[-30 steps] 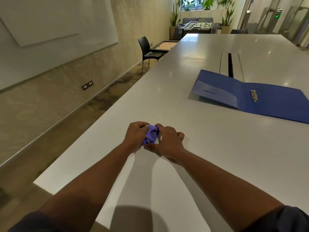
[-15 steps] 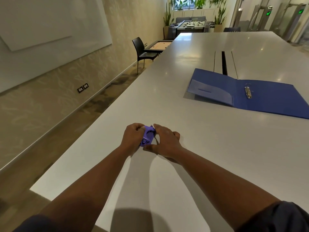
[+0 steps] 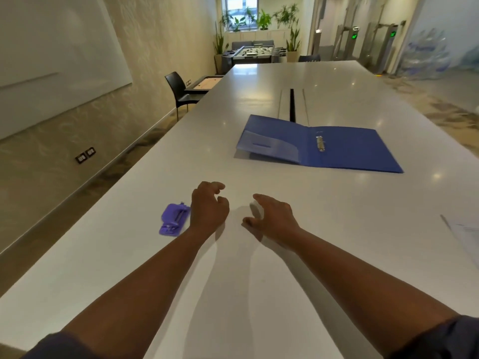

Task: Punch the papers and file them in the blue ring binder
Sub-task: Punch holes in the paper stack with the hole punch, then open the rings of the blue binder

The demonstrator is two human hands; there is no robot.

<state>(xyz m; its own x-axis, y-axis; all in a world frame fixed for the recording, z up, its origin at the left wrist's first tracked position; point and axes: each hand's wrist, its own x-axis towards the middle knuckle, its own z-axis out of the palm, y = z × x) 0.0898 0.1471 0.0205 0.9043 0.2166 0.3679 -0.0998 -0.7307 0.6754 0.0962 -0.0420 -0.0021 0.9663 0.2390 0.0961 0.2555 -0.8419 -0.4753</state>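
Both hands hover loose and empty over the bench near its left edge: left hand (image 3: 208, 209) just beside the purple hole punch (image 3: 173, 220), right hand (image 3: 272, 218) a bit apart, fingers relaxed. Punch looks like light stiff plastic, probably slides easily on that glossy top, so I'd grab it by the sides. Papers (image 3: 464, 242) sit at the right edge, thin and floppy, best pinched at a corner. Further back, the blue ring binder (image 3: 350, 151) lies open, rings up, mid-bench.
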